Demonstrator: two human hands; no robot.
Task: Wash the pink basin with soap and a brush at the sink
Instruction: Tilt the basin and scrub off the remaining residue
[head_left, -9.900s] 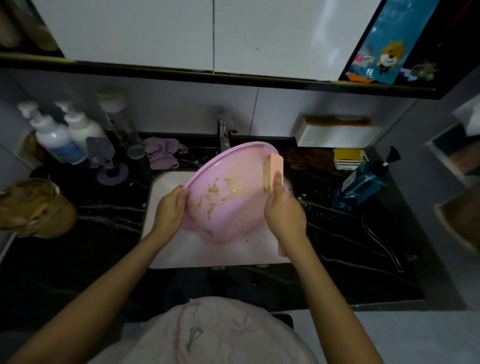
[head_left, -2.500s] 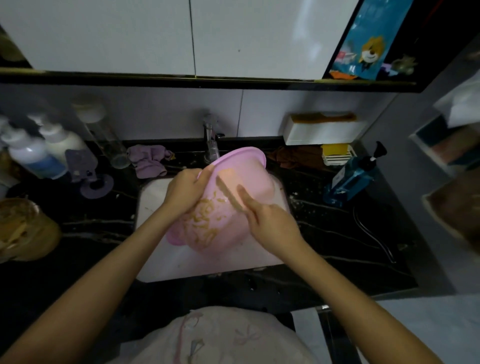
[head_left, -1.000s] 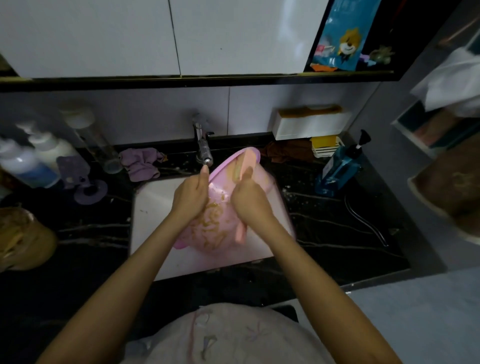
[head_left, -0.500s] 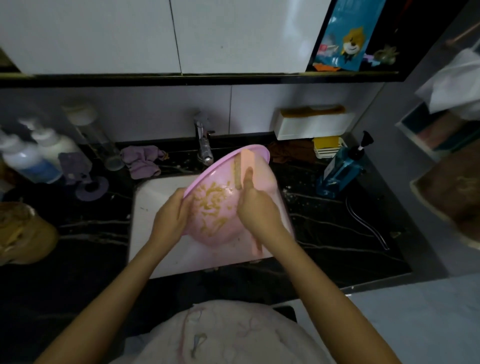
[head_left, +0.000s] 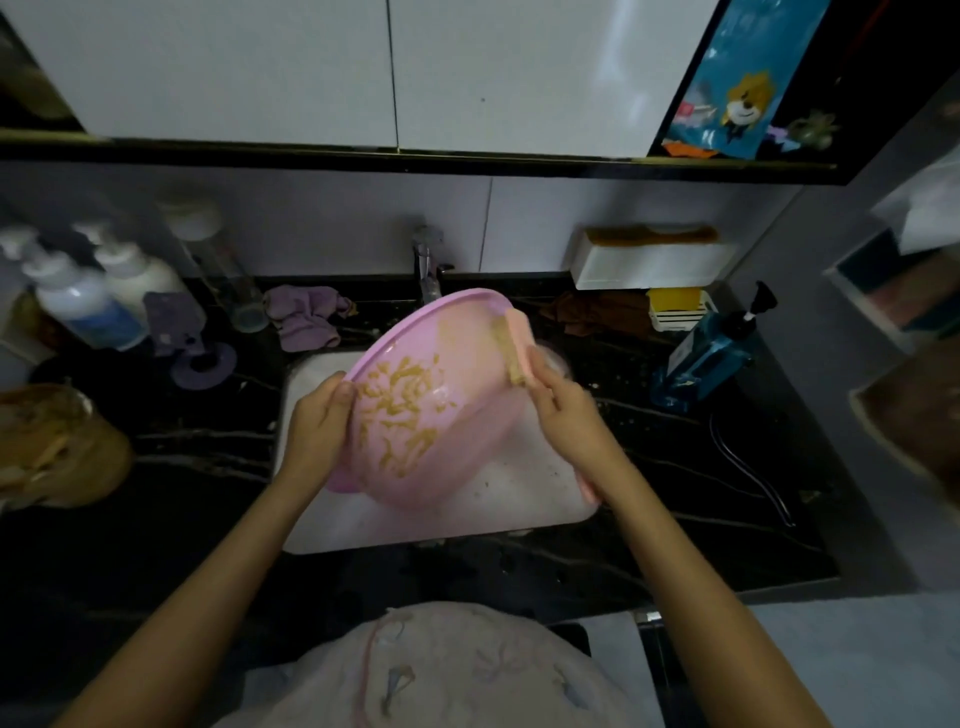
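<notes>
The pink basin (head_left: 457, 343) is tilted over the white sink (head_left: 514, 499), its inside facing me and smeared with yellowish residue. My left hand (head_left: 319, 421) grips the basin's left rim. My right hand (head_left: 563, 405) holds a pink brush (head_left: 517, 348) whose bristles press against the basin's upper right rim. The brush's handle end (head_left: 589, 488) sticks out below my wrist.
A tap (head_left: 427, 270) stands behind the basin. On the dark counter lie a purple cloth (head_left: 304, 314), white pump bottles (head_left: 88, 301) at left, a blue pump bottle (head_left: 706, 348) at right, and a brown bowl (head_left: 52, 447) far left. A white box (head_left: 649, 265) hangs on the wall.
The brush has moved from inside the basin near its top to the upper right rim. The basin has tipped more open toward me, and my left hand stays on its left rim.
</notes>
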